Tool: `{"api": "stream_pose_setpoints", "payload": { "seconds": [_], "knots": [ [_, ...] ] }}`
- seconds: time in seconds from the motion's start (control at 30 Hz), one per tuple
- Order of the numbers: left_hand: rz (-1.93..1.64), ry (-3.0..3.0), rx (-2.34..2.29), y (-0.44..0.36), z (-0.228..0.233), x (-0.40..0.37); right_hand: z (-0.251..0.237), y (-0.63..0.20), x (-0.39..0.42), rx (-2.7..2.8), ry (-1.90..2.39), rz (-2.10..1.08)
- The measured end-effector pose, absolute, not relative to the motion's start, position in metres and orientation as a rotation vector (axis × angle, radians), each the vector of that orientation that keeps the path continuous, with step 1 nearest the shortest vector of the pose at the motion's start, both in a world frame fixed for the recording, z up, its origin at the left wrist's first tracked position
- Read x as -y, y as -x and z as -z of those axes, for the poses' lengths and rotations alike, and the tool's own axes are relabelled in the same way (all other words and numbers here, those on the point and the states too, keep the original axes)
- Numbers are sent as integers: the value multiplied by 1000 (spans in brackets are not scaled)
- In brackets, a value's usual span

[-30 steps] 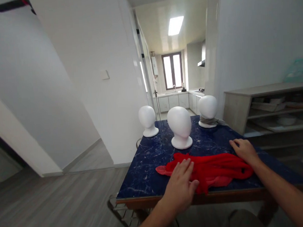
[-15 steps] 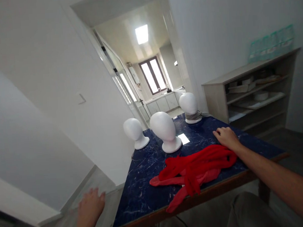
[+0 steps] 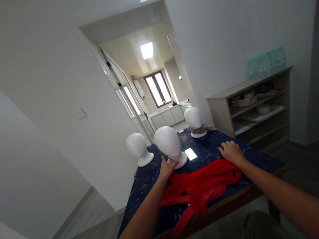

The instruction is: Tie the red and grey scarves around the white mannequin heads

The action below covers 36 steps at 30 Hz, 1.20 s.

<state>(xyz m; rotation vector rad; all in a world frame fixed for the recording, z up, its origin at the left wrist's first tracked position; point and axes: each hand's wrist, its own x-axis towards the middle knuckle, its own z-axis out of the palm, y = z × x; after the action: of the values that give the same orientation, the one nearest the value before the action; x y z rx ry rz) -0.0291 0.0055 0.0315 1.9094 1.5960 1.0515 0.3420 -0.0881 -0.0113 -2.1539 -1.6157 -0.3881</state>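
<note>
Three white mannequin heads are on a dark blue marbled table (image 3: 153, 222). My left hand (image 3: 167, 168) is at the neck and base of the middle mannequin head (image 3: 168, 141), thumb across the front and fingers at its left side, partly hidden. Another mannequin head (image 3: 136, 144) is just left of it. At the back right, the third mannequin head (image 3: 193, 117) has a grey cloth (image 3: 199, 130) around its neck. My right hand (image 3: 231, 152) rests on the tabletop with loosely bent fingers, holding nothing, beside a bunched red scarf (image 3: 199, 182) that hangs over the near edge.
To the right, a low wooden shelf (image 3: 221, 117) carries several green-tinted bottles (image 3: 266, 64) on top and trays inside. Behind the table a doorway with a sliding glass door (image 3: 124, 89) leads to a kitchen. A white wall (image 3: 59, 141) rises on the left.
My left hand has come from beside the table's left edge to the middle mannequin head. My right hand stays near the scarf. The camera view has shifted slightly.
</note>
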Motion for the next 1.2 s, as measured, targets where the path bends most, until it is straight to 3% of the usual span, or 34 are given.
{"api": "stream_pose_setpoints", "payload": {
  "seconds": [0.2,0.43,0.63,0.93,1.2],
  "knots": [
    [-1223,-1774,-1829,-21,-29,-17,13,-343,85,1621,2151,434],
    [-1233,-1779,-1851,-14,-28,-21,14,-346,81,1627,2143,399],
    [-1483,-1824,-1599,53,-36,-33,15,-346,80,1635,2144,399],
    [-1527,-1747,-1645,206,-57,-31,18,-345,78,1667,2144,399],
    [-1433,-1745,-1631,242,-39,-27,17,-345,79,1668,2151,397]
  ]
}}
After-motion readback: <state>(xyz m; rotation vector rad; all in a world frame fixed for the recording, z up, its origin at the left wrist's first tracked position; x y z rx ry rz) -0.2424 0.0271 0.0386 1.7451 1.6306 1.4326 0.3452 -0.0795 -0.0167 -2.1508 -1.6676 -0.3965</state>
